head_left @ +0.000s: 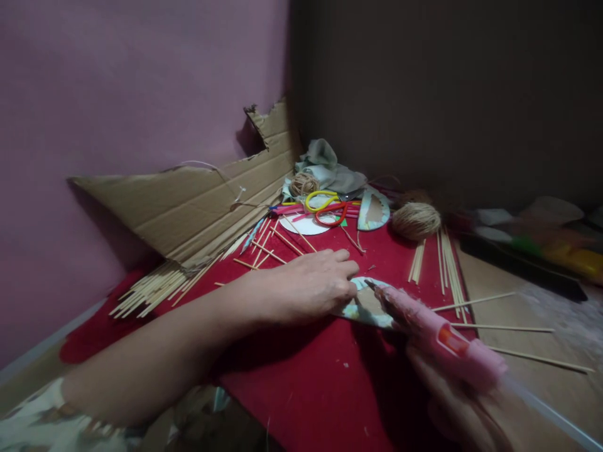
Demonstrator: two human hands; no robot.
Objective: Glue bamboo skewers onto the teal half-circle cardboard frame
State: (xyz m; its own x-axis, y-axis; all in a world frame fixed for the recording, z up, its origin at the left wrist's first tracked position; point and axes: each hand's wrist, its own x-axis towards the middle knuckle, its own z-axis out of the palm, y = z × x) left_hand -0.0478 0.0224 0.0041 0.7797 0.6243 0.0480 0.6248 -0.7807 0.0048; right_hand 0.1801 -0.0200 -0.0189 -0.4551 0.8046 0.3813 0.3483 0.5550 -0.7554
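Note:
My right hand (pixel 447 383) is wrapped round a pink hot glue gun (pixel 443 333), with a clear glue stick (pixel 551 408) running out of its back end. The dark nozzle points left, over a cardboard piece (pixel 370 304) with a pale blue patterned border. My left hand (pixel 323 285) grips the left side of that piece with curled fingers, and its thumb and fingertips are partly hidden. Both rest low over a red cloth (pixel 306 389). A similar rounded cardboard piece (pixel 374 210) lies farther back.
Bamboo sticks (pixel 155 289) lie in a bundle at left, beside a leaning cardboard sheet (pixel 202 201). Yellow-and-red-handled scissors (pixel 330 210), a twine ball (pixel 417 220) and crumpled fabric (pixel 330 166) are at the back. Loose sticks (pixel 513 328) stick out over the right edge.

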